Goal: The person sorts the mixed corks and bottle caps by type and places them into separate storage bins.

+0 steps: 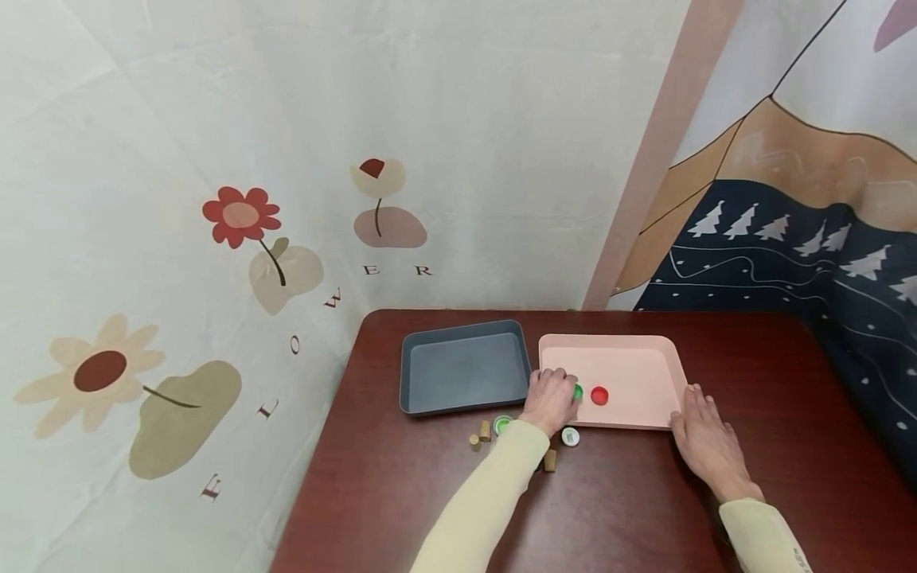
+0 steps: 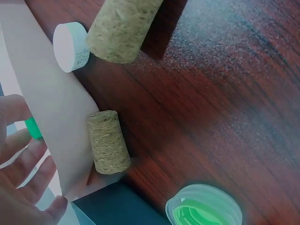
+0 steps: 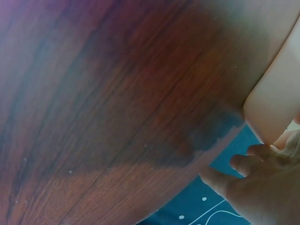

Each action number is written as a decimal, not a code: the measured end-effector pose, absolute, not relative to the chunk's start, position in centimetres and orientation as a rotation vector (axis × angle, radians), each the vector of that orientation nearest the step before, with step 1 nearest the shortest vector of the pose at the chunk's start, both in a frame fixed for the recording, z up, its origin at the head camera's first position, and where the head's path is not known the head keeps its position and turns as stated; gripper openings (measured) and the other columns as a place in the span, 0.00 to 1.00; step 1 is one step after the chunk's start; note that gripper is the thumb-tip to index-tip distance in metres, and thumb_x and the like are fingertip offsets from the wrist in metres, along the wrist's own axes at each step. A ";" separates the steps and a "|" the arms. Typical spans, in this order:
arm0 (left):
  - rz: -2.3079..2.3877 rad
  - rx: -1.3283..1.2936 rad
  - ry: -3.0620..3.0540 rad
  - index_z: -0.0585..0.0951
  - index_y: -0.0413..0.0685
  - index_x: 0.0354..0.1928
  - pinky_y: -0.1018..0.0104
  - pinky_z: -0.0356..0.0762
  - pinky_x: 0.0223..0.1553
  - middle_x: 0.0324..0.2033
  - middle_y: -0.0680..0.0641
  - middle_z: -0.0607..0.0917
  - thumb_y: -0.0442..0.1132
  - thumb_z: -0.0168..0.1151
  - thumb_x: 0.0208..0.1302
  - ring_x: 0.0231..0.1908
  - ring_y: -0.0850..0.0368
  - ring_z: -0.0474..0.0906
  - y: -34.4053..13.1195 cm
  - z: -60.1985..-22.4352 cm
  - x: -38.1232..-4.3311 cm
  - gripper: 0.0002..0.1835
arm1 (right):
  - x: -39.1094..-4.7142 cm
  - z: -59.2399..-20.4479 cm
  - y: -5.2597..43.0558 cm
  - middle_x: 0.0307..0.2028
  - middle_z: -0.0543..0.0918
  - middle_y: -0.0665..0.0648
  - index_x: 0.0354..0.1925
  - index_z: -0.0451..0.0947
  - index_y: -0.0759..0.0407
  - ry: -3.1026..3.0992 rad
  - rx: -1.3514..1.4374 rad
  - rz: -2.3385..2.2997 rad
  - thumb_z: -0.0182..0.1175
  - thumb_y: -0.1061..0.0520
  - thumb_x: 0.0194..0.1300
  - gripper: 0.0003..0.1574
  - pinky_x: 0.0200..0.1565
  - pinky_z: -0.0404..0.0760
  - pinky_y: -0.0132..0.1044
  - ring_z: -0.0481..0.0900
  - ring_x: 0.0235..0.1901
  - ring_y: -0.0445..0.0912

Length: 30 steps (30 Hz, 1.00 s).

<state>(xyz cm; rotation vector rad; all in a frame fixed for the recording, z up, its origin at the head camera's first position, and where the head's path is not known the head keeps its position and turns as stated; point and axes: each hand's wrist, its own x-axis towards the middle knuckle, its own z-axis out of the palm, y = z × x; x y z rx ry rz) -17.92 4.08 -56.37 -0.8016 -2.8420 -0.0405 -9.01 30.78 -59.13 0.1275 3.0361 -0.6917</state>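
Note:
My left hand (image 1: 550, 400) reaches over the front left part of the pink tray (image 1: 645, 370). Its fingers pinch a green bottle cap (image 2: 33, 127), partly hidden by the hand and the tray wall. To the right of that hand, a red bottle cap (image 1: 599, 395) lies on the tray floor. My right hand (image 1: 709, 442) rests against the tray's front right corner with fingers extended. In the right wrist view its fingers (image 3: 215, 180) are beside the tray wall.
A dark grey tray (image 1: 466, 370) stands left of the pink one. In front lie corks (image 1: 485, 430), (image 2: 108, 143), a clear-rimmed green lid (image 1: 503, 425) and a white cap (image 1: 570, 436). A printed cloth (image 1: 501, 159) hangs behind the table (image 1: 609, 517).

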 end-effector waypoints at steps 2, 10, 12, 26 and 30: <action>-0.061 -0.801 -2.857 0.88 0.60 0.50 0.59 0.75 0.52 0.41 0.56 0.86 0.53 0.71 0.65 0.41 0.58 0.82 4.0 -56.3 -17.9 0.14 | -9.0 -59.1 30.7 0.77 0.45 0.79 0.78 0.40 0.78 3.037 0.129 -0.691 0.34 0.47 0.84 0.43 0.63 0.54 0.79 0.47 0.74 0.76; -0.283 -0.819 -2.904 0.84 0.56 0.62 0.47 0.71 0.66 0.55 0.53 0.85 0.50 0.66 0.69 0.56 0.55 0.81 3.2 -55.7 -17.3 0.21 | -9.0 -59.3 30.7 0.77 0.45 0.79 0.78 0.40 0.79 3.045 0.122 -0.690 0.34 0.47 0.84 0.43 0.63 0.54 0.79 0.48 0.74 0.77; -0.322 -0.819 -2.903 0.83 0.56 0.63 0.45 0.69 0.67 0.57 0.53 0.84 0.50 0.65 0.69 0.59 0.54 0.79 2.9 -55.4 -17.1 0.22 | -9.0 -59.3 30.7 0.77 0.45 0.79 0.78 0.41 0.79 3.050 0.117 -0.690 0.34 0.47 0.84 0.43 0.62 0.54 0.79 0.48 0.74 0.77; -0.449 -0.839 -2.811 0.76 0.52 0.69 0.41 0.64 0.70 0.71 0.47 0.73 0.51 0.67 0.69 0.71 0.50 0.68 -1.2 -54.5 -14.6 0.30 | -8.9 -59.3 30.9 0.77 0.45 0.79 0.77 0.40 0.79 3.053 0.103 -0.693 0.34 0.48 0.84 0.42 0.62 0.55 0.79 0.48 0.74 0.77; -0.493 -0.844 -2.793 0.76 0.50 0.69 0.37 0.64 0.70 0.71 0.45 0.73 0.51 0.68 0.68 0.72 0.46 0.67 -2.7 -54.7 -13.6 0.30 | -8.9 -59.2 30.8 0.77 0.45 0.80 0.77 0.40 0.79 3.054 0.096 -0.700 0.35 0.48 0.84 0.43 0.62 0.55 0.79 0.48 0.74 0.77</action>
